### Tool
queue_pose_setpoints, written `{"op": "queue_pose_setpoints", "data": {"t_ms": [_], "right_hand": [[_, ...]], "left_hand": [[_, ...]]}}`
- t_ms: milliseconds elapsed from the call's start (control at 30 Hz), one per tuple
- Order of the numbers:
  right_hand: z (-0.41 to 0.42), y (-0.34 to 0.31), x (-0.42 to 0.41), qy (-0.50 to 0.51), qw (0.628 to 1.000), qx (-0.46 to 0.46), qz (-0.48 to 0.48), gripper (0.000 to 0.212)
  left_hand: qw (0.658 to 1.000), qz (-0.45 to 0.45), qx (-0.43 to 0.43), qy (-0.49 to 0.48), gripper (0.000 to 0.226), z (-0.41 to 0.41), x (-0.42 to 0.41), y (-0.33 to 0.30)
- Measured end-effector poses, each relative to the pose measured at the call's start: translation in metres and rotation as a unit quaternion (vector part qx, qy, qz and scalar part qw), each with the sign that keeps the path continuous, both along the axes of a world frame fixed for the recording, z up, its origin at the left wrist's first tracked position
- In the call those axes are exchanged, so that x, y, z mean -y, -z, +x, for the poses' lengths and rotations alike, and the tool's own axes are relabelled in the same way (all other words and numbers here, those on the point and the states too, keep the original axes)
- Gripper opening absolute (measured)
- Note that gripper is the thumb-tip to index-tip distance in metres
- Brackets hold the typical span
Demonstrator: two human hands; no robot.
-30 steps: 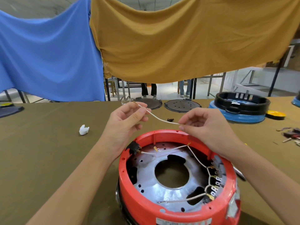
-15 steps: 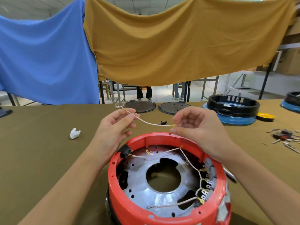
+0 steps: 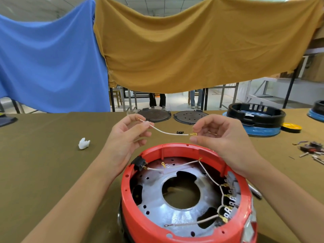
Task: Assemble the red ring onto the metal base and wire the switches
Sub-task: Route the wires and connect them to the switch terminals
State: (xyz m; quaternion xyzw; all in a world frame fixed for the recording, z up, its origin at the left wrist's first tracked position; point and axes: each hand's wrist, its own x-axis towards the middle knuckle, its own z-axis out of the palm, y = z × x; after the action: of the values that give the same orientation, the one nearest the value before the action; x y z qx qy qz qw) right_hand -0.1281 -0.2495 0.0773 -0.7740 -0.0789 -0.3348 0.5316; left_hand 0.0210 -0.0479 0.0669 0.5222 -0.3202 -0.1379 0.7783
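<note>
A red ring (image 3: 184, 237) sits around a silver metal base (image 3: 157, 199) at the table's near edge. A black switch (image 3: 139, 163) is set in the ring's left wall, and a row of switches (image 3: 231, 195) lines its right wall, with white wires strung between them. Above the ring I hold a short loose white wire (image 3: 166, 132). My left hand (image 3: 126, 137) pinches its left end. My right hand (image 3: 220, 137) pinches the brass terminal on its right end.
A small white plastic part (image 3: 83, 143) lies left on the olive table (image 3: 43, 163). Two dark round plates (image 3: 190, 116) lie at the far edge. A black ring on a blue base (image 3: 256, 120) stands far right, beside a yellow disc (image 3: 292, 127). Loose switches and wires (image 3: 312, 149) lie right.
The view has tilted up a little. Both hands stay on the wire above the ring, and my right hand has slid to the brass terminal at the wire's end.
</note>
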Motion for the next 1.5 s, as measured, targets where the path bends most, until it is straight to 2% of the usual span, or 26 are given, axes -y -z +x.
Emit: {"op": "queue_pose_setpoints", "data": {"t_ms": [100,200,333,433,467,533,667,833,900,1033,1100,1200,1267,1400,1500], "right_hand": [[-0.001,0.0,0.0,0.012,0.999,0.0,0.045,0.025],[0.002,0.001,0.003,-0.017,0.987,-0.01,0.156,0.03],[0.006,0.0,0.006,-0.061,0.953,-0.02,0.296,0.03],[0.008,-0.004,0.01,-0.063,0.933,-0.007,0.355,0.036],[0.009,-0.006,0.01,-0.061,0.929,-0.003,0.364,0.038],[0.011,-0.009,0.01,-0.048,0.929,-0.011,0.368,0.04],[0.019,-0.013,-0.002,-0.052,0.937,-0.073,0.337,0.04],[0.036,-0.021,-0.017,-0.067,0.944,-0.148,0.286,0.039],[0.04,-0.024,-0.024,-0.065,0.952,-0.181,0.238,0.036],[0.04,-0.027,-0.035,-0.074,0.969,-0.224,0.069,0.034],[0.04,-0.024,-0.036,-0.076,0.971,-0.22,0.048,0.032],[0.04,-0.018,-0.034,-0.078,0.968,-0.227,0.066,0.028],[0.039,-0.019,-0.032,-0.09,0.965,-0.228,0.096,0.026],[0.038,-0.032,-0.02,-0.105,0.955,-0.186,0.207,0.019],[0.035,-0.034,-0.013,-0.091,0.942,-0.177,0.269,0.017]], "left_hand": [[0.998,0.043,0.03,0.038,0.017,0.003,-0.005,0.0],[0.986,0.109,0.091,0.09,0.015,0.004,-0.009,-0.001],[0.962,0.18,0.164,0.126,0.014,0.002,-0.011,0.0],[0.955,0.219,0.18,0.092,0.031,-0.001,-0.012,0.0],[0.957,0.224,0.175,0.062,0.028,0.0,-0.011,0.001],[0.958,0.239,0.156,0.023,0.017,0.002,-0.008,0.004],[0.932,0.325,0.151,0.046,0.028,0.003,-0.004,0.012],[0.936,0.328,0.12,0.039,0.029,0.002,-0.004,0.011],[0.941,0.321,0.104,0.041,0.028,0.002,-0.004,0.011],[0.948,0.305,0.08,0.049,0.03,0.002,-0.002,0.013],[0.95,0.298,0.073,0.055,0.034,0.003,-0.001,0.015],[0.944,0.309,0.086,0.079,0.036,0.003,-0.003,0.013],[0.933,0.331,0.124,0.074,0.037,0.002,-0.006,0.008],[0.908,0.356,0.215,-0.048,0.047,0.003,-0.012,-0.005],[0.885,0.389,0.233,-0.108,0.045,0.001,-0.012,-0.01]]}}
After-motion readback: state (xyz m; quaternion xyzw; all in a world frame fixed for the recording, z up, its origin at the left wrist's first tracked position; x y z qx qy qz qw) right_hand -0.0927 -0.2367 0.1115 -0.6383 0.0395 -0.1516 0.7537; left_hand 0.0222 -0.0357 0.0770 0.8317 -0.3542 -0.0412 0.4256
